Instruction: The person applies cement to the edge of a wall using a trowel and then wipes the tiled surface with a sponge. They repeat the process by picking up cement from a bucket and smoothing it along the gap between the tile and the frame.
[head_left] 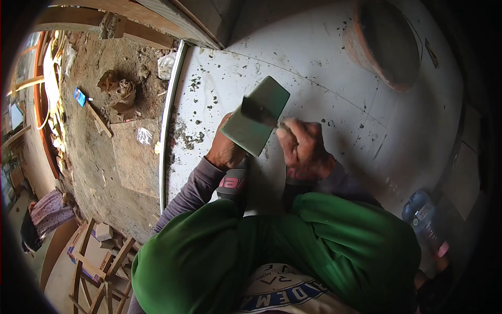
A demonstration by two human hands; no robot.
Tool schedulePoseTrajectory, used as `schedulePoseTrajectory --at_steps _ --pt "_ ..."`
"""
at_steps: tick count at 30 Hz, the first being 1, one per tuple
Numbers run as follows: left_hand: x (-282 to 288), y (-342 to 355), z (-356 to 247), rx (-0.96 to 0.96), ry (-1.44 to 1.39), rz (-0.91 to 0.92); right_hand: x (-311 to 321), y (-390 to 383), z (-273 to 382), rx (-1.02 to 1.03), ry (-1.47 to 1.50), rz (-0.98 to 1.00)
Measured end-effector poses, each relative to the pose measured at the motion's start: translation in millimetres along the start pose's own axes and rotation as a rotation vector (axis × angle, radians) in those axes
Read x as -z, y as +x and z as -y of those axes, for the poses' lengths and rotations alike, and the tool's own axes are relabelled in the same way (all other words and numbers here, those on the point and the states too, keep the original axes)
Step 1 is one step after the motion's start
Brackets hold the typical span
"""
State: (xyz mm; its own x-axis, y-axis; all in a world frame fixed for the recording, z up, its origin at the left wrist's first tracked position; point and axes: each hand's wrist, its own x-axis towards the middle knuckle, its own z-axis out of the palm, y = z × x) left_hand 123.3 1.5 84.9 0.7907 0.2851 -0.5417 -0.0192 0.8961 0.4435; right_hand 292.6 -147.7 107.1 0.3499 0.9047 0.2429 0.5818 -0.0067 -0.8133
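Observation:
My left hand (224, 144) holds up a small rectangular tile (246, 133) with a grey-green face, supporting it from below and its left side. Whether that face is bare or coated with paste, I cannot make out. My right hand (306, 144) is closed around the handle end of a small trowel. The trowel's dark, flat blade (256, 111) lies across the tile's face, at about its middle. My fingers hide most of the handle. Both hands are above the pale floor, in front of my knees.
A round mortar-stained bucket (361, 47) stands at the upper right. Crumbs of mortar (191, 138) dot the tiled floor (324, 104). A plastic bottle (422, 214) is by my right knee. Left of a metal edge strip (170, 120) lies dirt ground; a wooden frame (97, 267) stands lower left.

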Motion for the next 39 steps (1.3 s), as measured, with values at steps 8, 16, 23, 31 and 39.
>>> schedulePoseTrajectory --at_steps 8,16,23,31,39 --pt "25 -1 12 0.108 -0.315 -0.049 7 4 15 0.209 0.017 0.082" --pt "31 -5 9 0.217 -0.525 0.145 23 17 13 -0.329 0.201 -0.1" --pt "19 -1 4 0.099 -0.496 0.297 -4 -6 22 -0.083 0.26 0.142" --pt "14 -12 -1 -0.178 0.468 0.332 4 27 -28 -0.561 0.346 -0.145" --pt "-4 8 -20 -0.05 0.038 -0.007 24 -4 13 -0.091 0.101 0.027"
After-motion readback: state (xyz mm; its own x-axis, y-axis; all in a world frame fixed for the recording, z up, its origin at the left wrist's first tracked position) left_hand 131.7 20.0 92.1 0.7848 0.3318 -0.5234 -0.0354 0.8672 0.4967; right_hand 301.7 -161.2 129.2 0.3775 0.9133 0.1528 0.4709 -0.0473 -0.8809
